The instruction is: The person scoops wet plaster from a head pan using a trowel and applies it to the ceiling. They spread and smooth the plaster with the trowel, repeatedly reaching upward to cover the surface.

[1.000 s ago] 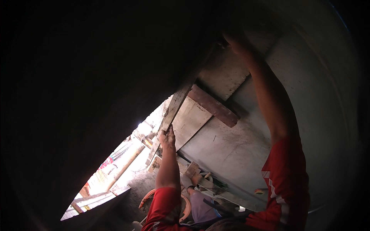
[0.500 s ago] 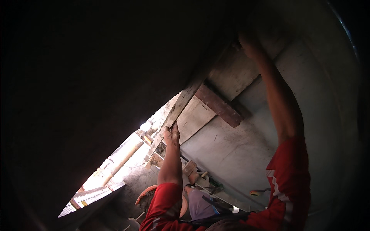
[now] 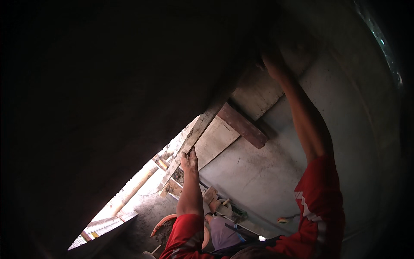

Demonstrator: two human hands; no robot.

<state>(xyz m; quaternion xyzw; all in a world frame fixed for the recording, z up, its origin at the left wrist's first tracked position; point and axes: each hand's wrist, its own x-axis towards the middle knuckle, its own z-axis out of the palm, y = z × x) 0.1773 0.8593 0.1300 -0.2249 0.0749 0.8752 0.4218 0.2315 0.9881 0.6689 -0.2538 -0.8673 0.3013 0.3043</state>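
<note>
A long, narrow wooden batten [image 3: 199, 129] runs diagonally along the edge of a dark surface that fills the left and upper view. My left hand [image 3: 189, 160] is closed around its lower part, thumb pointing up along the wood. Farther up, my right hand [image 3: 271, 64] reaches into shadow in line with the batten. Its fingers look curled there, though darkness hides most of them and the batten's upper end. Beside the batten, a reddish-brown block [image 3: 242, 125] juts out over pale boards [image 3: 217, 137] on the grey wall.
Below my left arm sits an orange tub [image 3: 163, 225] with dark, mortar-like material. Wood pieces [image 3: 210, 195] and other clutter lie along the foot of the grey wall [image 3: 276, 181]. A brush-like tool [image 3: 283, 220] is near my right sleeve. Bright light enters past a pole [image 3: 136, 192] at left.
The whole view has shifted slightly, so most things sit lower in the picture. My right hand has come a little down and left. My left hand keeps its grip on the batten.
</note>
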